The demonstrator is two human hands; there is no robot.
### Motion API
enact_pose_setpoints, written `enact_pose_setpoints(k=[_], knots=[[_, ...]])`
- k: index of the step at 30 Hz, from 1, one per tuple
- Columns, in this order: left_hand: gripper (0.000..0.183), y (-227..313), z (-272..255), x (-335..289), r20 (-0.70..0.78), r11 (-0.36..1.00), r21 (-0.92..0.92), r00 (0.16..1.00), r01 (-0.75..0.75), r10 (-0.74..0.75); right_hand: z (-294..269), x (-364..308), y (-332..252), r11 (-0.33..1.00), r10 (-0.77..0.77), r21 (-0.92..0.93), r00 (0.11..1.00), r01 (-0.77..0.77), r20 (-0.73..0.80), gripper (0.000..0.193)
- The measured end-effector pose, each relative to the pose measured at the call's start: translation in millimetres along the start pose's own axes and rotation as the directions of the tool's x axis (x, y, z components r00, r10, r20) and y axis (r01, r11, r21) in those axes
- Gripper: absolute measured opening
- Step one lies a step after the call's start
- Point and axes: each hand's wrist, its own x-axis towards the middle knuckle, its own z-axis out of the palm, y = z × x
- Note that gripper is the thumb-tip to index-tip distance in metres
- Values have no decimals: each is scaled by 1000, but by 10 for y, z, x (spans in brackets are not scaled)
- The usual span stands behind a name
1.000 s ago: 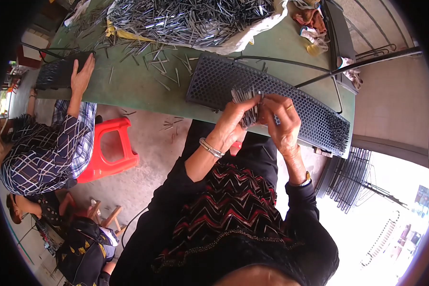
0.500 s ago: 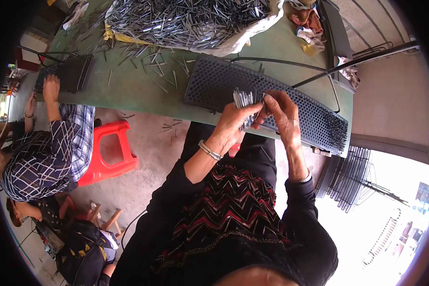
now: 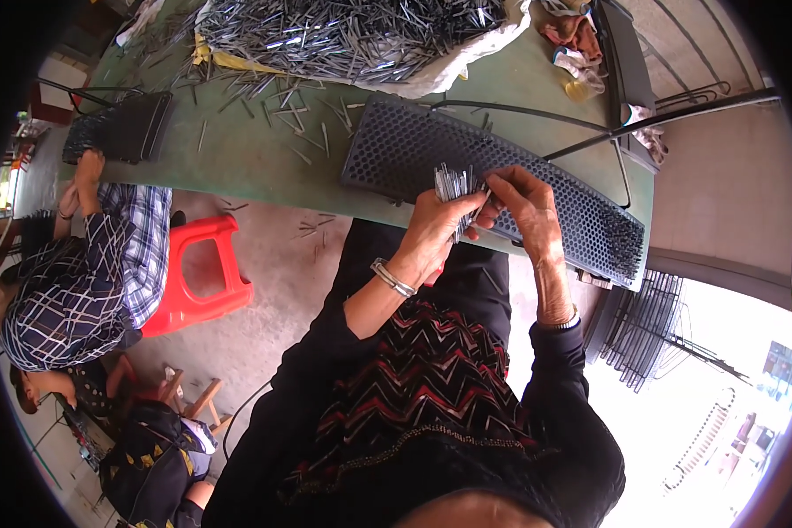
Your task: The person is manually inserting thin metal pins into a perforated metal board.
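Note:
A bundle of thin metal rods (image 3: 451, 183) stands upright in my left hand (image 3: 429, 227), its fingers wrapped round them. My right hand (image 3: 528, 204) is beside the bundle, thumb and forefinger pinched together at its right side; whatever sits between those fingertips is too small to make out. Both hands are over the near edge of a long dark tray (image 3: 405, 145) full of round holes. At the tray's right end, many holes are filled with dark rods (image 3: 625, 248).
A large heap of similar rods (image 3: 343, 40) lies on a white sheet (image 3: 493, 46) at the table's far side, with loose ones scattered nearby. A black metal bar (image 3: 669, 113) crosses above the tray. To the left, another person (image 3: 70, 290) works at a second tray, near a red stool (image 3: 204, 275).
My hands stay together at the bundle, with only slight finger shifts. The other person's hand has drawn back toward the near edge of their tray.

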Motion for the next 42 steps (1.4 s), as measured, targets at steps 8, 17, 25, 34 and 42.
enact_pose_setpoints(k=[8,17,25,34,42], knots=[[21,17,-37,19,43,997,82,999,3,-7,-88,37,-18,997,58,41,995,-62,82,15],[19,-78,-5,-21,47,984,152,995,-94,88,-186,4,-53,999,49,-9,988,-48,145,14],[27,-88,31,-40,-31,999,-44,999,9,-10,-253,154,-91,920,-389,-181,872,348,-297,8],[28,-300,72,-58,161,957,-251,981,148,-109,-210,390,45,825,-486,-462,825,325,-287,10],[26,-326,72,-30,218,920,-342,968,192,-121,-231,446,95,668,-619,-636,763,386,-187,3]])
